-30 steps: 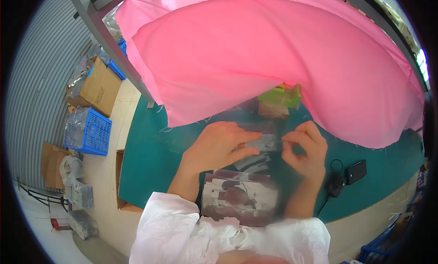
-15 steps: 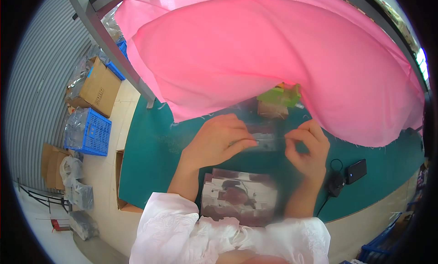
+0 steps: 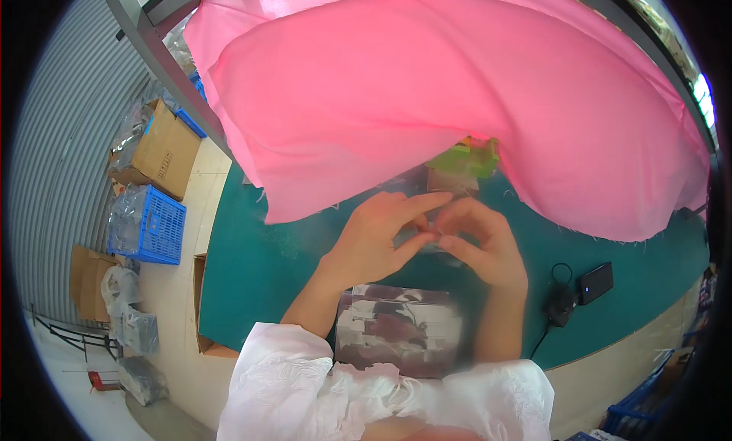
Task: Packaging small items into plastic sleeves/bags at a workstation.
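We see our two hands meeting over the middle of the bench point(image 3: 259, 281), the left hand point(image 3: 374, 239) touching the right hand point(image 3: 484, 246) around a small clear packet point(image 3: 431, 239), with a stack of packets point(image 3: 400, 330) lying at the near edge between our forearms. A draped cloth point(image 3: 457, 98) covers the far side, a small box point(image 3: 454, 178) sitting just under its hem behind the hands. Toward the right edge lie a scanner point(image 3: 596, 282) and its cable point(image 3: 560, 304); off the left edge, a crate point(image 3: 149, 226) and a cardboard box point(image 3: 164, 147) stand on the floor.

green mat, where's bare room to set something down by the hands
Bare green mat lies left of the left hand, up to the pink cloth. A smaller patch sits between the right hand and the black device. It is crowded near the grey stack and under the hands.
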